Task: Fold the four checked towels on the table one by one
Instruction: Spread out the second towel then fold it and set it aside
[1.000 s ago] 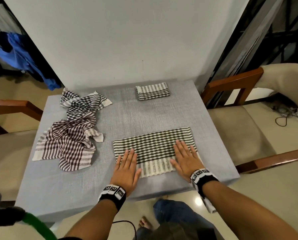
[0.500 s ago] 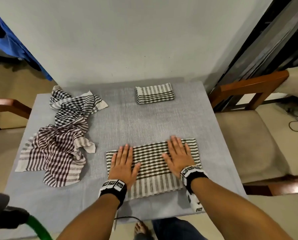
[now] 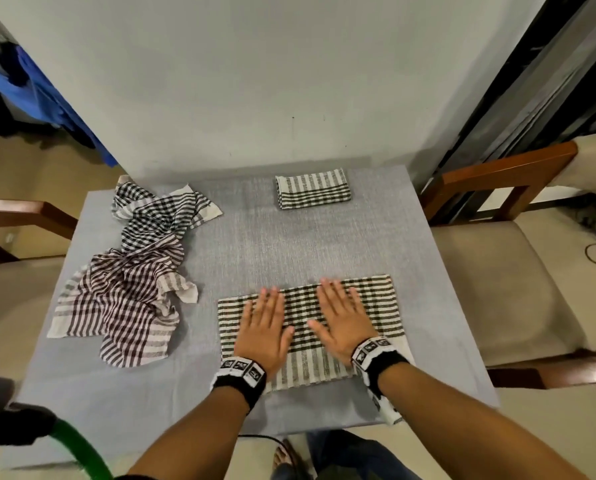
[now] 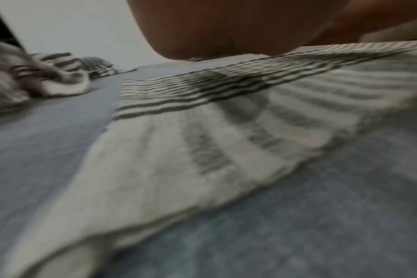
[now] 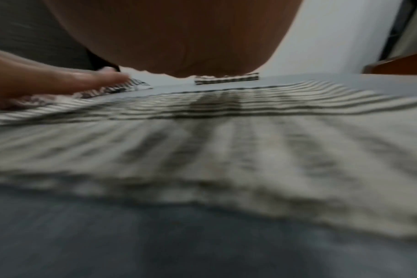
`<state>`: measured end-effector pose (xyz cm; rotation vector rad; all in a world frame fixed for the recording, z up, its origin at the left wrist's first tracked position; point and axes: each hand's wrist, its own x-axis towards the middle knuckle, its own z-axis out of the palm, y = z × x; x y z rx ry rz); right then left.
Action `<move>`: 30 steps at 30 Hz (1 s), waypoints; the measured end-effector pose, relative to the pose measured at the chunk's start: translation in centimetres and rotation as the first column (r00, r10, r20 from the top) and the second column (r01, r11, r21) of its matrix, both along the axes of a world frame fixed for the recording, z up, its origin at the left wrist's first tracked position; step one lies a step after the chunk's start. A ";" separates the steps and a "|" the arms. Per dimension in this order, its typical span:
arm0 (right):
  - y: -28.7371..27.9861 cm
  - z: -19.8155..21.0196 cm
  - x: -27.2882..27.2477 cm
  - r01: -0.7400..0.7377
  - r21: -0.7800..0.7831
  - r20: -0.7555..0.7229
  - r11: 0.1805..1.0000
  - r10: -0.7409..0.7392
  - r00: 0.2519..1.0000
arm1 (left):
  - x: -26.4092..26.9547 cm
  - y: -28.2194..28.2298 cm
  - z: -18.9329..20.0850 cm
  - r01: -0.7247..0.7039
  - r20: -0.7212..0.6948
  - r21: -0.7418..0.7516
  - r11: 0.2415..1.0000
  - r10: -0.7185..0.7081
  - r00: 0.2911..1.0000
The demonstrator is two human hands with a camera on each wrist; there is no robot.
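A green-and-white checked towel (image 3: pixel 386 306) lies flat as a wide rectangle near the table's front edge. My left hand (image 3: pixel 265 323) presses on its left half with straight fingers. My right hand (image 3: pixel 341 313) presses flat on its middle, fingers spread. A small folded green-striped towel (image 3: pixel 313 189) sits at the back of the table. Two crumpled towels lie at the left: a black-checked one (image 3: pixel 158 216) and a maroon-checked one (image 3: pixel 119 303). In the wrist views the striped towel (image 4: pixel 202 131) (image 5: pixel 226 141) fills the foreground, blurred, under each palm.
The table (image 3: pixel 255 251) has a grey cloth and stands against a white wall. Wooden chairs with beige seats flank it on the left (image 3: pixel 19 216) and right (image 3: pixel 497 271). A green hose (image 3: pixel 78 452) shows at the lower left.
Both hands have slid forward over the towel and drawn closer together, staying flat on it. The head view has tilted down and shifted.
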<state>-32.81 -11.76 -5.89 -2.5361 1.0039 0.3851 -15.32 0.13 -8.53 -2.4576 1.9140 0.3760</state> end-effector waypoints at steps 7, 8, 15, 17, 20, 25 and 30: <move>3.5 -2.3 -1.4 0.058 -0.022 -0.053 0.998 -0.059 0.997 | -1.8 2.7 -2.4 0.070 -0.027 0.077 0.995 -0.068 0.997; 3.1 -2.5 -2.6 0.095 -0.033 -0.067 0.995 -0.097 0.993 | -0.8 3.7 -2.6 0.054 -0.018 0.063 0.997 -0.052 0.998; 1.6 -1.9 -8.9 0.348 -0.127 -0.209 0.929 -0.368 0.906 | 2.9 8.5 -1.6 -0.223 0.001 0.074 0.972 0.224 0.975; 2.6 -1.4 -8.0 0.335 -0.126 -0.176 0.934 -0.353 0.919 | 2.4 8.4 -1.3 -0.223 -0.034 0.045 0.974 0.225 0.974; 5.8 -0.6 -4.1 0.165 -0.050 -0.031 0.985 -0.166 0.986 | -0.7 7.1 -0.7 -0.064 -0.098 0.039 0.997 0.067 0.993; 10.3 -1.3 -0.3 0.076 0.064 0.003 0.995 -0.077 0.997 | -5.4 6.2 -1.0 0.058 -0.131 0.089 0.994 -0.046 0.990; 8.3 -2.2 -6.1 0.212 -0.004 -0.122 0.977 -0.211 0.970 | -2.3 9.4 -2.0 -0.018 -0.049 0.073 0.997 0.022 0.999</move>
